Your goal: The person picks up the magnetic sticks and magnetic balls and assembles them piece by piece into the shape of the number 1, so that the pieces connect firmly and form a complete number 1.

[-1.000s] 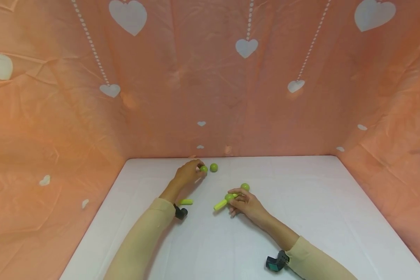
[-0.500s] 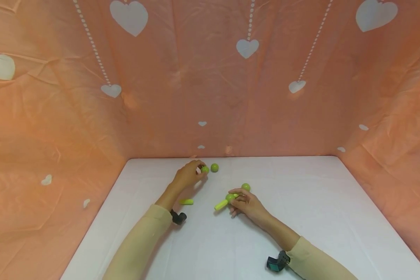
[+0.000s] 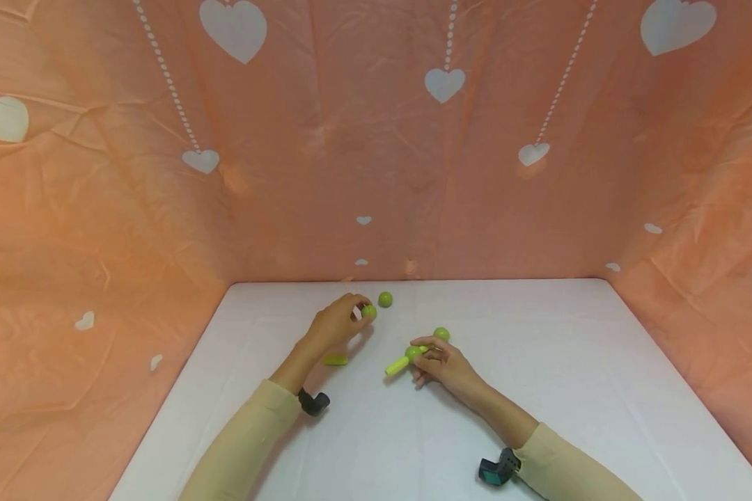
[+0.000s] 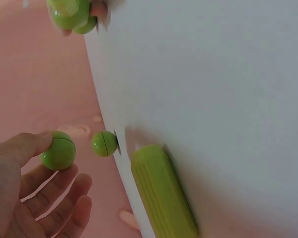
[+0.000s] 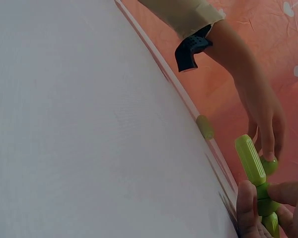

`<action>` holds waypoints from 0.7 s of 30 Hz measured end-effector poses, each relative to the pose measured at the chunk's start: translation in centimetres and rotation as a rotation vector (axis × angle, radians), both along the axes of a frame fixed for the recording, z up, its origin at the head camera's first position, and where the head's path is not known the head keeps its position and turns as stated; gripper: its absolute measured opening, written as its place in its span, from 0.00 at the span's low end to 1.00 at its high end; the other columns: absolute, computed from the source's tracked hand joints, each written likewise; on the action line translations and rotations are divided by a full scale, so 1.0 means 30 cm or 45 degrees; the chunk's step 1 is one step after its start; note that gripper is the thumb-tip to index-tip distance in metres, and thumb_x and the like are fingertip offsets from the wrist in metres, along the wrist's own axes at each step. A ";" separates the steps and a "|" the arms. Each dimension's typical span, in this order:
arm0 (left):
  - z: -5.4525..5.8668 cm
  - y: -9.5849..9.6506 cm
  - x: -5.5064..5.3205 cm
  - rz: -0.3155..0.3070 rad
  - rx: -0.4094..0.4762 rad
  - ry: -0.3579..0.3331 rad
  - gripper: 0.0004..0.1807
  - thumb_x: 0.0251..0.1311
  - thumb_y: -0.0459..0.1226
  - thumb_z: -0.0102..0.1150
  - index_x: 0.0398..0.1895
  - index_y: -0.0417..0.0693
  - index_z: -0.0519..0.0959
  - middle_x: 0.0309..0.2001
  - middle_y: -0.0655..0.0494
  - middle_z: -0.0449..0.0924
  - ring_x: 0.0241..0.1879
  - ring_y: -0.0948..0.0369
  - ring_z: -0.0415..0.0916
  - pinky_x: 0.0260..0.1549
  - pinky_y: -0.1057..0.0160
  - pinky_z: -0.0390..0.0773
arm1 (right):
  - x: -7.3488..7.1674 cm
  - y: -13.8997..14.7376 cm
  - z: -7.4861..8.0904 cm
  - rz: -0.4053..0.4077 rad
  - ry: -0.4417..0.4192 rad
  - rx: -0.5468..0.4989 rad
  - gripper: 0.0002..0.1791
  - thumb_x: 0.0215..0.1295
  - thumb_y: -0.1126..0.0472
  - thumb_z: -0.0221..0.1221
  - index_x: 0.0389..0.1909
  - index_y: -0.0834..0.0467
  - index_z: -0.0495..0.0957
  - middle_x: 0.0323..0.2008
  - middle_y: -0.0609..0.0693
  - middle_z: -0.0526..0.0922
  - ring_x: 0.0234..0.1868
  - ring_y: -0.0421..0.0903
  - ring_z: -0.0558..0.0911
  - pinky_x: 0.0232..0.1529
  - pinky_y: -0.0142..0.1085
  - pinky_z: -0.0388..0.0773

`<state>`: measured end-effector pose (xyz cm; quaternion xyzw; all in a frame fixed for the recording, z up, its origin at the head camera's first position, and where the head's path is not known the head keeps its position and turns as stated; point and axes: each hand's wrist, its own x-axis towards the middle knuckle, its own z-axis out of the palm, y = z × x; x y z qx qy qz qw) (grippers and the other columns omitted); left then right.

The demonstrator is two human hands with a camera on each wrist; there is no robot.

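Observation:
Between thumb and fingertips my left hand (image 3: 337, 324) pinches a green ball (image 4: 58, 151) with a seam line, raised over the table. My right hand (image 3: 449, 371) grips a joined piece: a green ball (image 3: 413, 354) with a grooved yellow-green rod (image 5: 251, 159) on one side and a second rod (image 5: 271, 224) on the other. At that piece's far end, past the fingers, shows another green ball (image 3: 441, 334). A loose green ball (image 4: 104, 144) stands on the table just beyond my left hand. Near my left wrist lies a loose yellow-green rod (image 4: 164, 193).
The white table (image 3: 539, 362) meets an orange cloth backdrop (image 3: 376, 174) with pale hearts at its back and sides. A black wrist camera (image 3: 314, 403) sits on my left wrist, another black wrist camera (image 3: 499, 467) on my right.
My left hand has drawn back a little toward me and lifted its ball, away from the loose one. The right hand and its joined piece stay about where they were.

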<state>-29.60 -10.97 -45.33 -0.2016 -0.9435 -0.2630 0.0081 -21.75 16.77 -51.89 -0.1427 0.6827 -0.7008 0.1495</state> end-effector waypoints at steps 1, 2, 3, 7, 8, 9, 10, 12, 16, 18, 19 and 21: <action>0.000 -0.001 0.006 -0.001 -0.003 0.000 0.19 0.73 0.45 0.68 0.62 0.52 0.82 0.54 0.56 0.83 0.48 0.56 0.83 0.44 0.53 0.84 | 0.000 0.000 0.000 0.000 0.002 0.001 0.27 0.79 0.67 0.60 0.72 0.72 0.66 0.40 0.61 0.86 0.35 0.45 0.87 0.42 0.37 0.88; 0.000 -0.003 0.010 -0.004 -0.007 0.000 0.19 0.73 0.45 0.68 0.62 0.52 0.82 0.55 0.56 0.83 0.48 0.57 0.83 0.44 0.53 0.84 | -0.001 -0.001 -0.001 -0.002 0.000 0.003 0.27 0.79 0.67 0.60 0.72 0.72 0.66 0.40 0.61 0.86 0.35 0.45 0.87 0.42 0.37 0.88; 0.000 -0.004 0.015 -0.006 -0.011 0.001 0.19 0.73 0.46 0.68 0.62 0.52 0.82 0.55 0.56 0.84 0.48 0.58 0.83 0.44 0.53 0.84 | -0.001 -0.001 -0.001 -0.005 -0.001 0.007 0.27 0.79 0.67 0.60 0.72 0.72 0.66 0.40 0.61 0.86 0.35 0.45 0.87 0.42 0.37 0.88; 0.002 -0.009 0.033 -0.018 -0.030 0.014 0.19 0.74 0.46 0.68 0.64 0.53 0.81 0.56 0.57 0.83 0.49 0.59 0.83 0.43 0.54 0.83 | -0.003 -0.002 -0.003 -0.005 0.004 0.004 0.27 0.79 0.67 0.60 0.72 0.72 0.65 0.39 0.61 0.86 0.34 0.45 0.87 0.42 0.37 0.88; 0.002 -0.010 0.037 -0.022 -0.037 0.016 0.20 0.74 0.46 0.67 0.64 0.53 0.81 0.56 0.57 0.83 0.49 0.59 0.83 0.43 0.55 0.83 | -0.004 -0.002 -0.004 -0.005 0.003 0.003 0.27 0.79 0.67 0.60 0.72 0.72 0.65 0.39 0.60 0.86 0.34 0.45 0.87 0.41 0.37 0.88; 0.003 -0.012 0.042 -0.025 -0.040 0.016 0.20 0.74 0.46 0.67 0.65 0.53 0.81 0.57 0.57 0.83 0.49 0.59 0.83 0.43 0.55 0.83 | -0.004 -0.002 -0.004 -0.003 0.004 -0.001 0.27 0.79 0.68 0.60 0.72 0.72 0.66 0.39 0.60 0.86 0.34 0.45 0.87 0.41 0.37 0.88; 0.003 -0.013 0.047 -0.030 -0.043 0.017 0.20 0.74 0.46 0.67 0.65 0.53 0.81 0.57 0.57 0.83 0.49 0.59 0.83 0.43 0.55 0.83 | -0.004 -0.002 -0.004 -0.002 0.002 -0.005 0.27 0.79 0.68 0.60 0.72 0.72 0.66 0.39 0.60 0.86 0.34 0.45 0.87 0.41 0.37 0.88; 0.002 -0.015 0.057 -0.040 -0.045 0.020 0.21 0.74 0.47 0.67 0.66 0.53 0.80 0.57 0.57 0.83 0.49 0.59 0.83 0.43 0.55 0.84 | -0.004 -0.003 -0.002 0.000 -0.003 -0.014 0.26 0.79 0.68 0.59 0.72 0.72 0.65 0.39 0.60 0.86 0.34 0.45 0.87 0.41 0.37 0.88; -0.003 -0.020 0.078 -0.061 -0.033 0.041 0.23 0.73 0.46 0.69 0.66 0.52 0.79 0.56 0.57 0.85 0.49 0.58 0.84 0.43 0.54 0.84 | -0.002 -0.004 0.002 0.005 -0.007 -0.023 0.27 0.79 0.69 0.59 0.72 0.73 0.65 0.39 0.60 0.85 0.34 0.44 0.87 0.41 0.37 0.88; -0.006 -0.023 0.090 -0.066 -0.019 0.046 0.22 0.71 0.45 0.70 0.64 0.52 0.80 0.54 0.57 0.86 0.48 0.58 0.85 0.42 0.53 0.84 | -0.001 -0.004 0.003 0.005 -0.006 -0.015 0.27 0.79 0.68 0.59 0.72 0.73 0.65 0.39 0.61 0.85 0.34 0.44 0.87 0.41 0.36 0.88; -0.006 -0.024 0.095 -0.067 -0.012 0.046 0.21 0.71 0.45 0.70 0.63 0.52 0.80 0.53 0.58 0.86 0.48 0.58 0.85 0.42 0.53 0.84 | -0.001 -0.004 0.004 0.003 -0.005 -0.008 0.27 0.79 0.68 0.59 0.72 0.73 0.65 0.39 0.61 0.85 0.34 0.44 0.87 0.41 0.36 0.88; -0.007 -0.027 0.105 -0.067 0.005 0.039 0.18 0.70 0.44 0.71 0.59 0.53 0.81 0.50 0.59 0.86 0.47 0.58 0.85 0.41 0.53 0.83 | -0.001 -0.003 0.005 -0.002 -0.005 0.005 0.27 0.79 0.68 0.60 0.72 0.73 0.65 0.40 0.61 0.86 0.34 0.44 0.87 0.41 0.36 0.88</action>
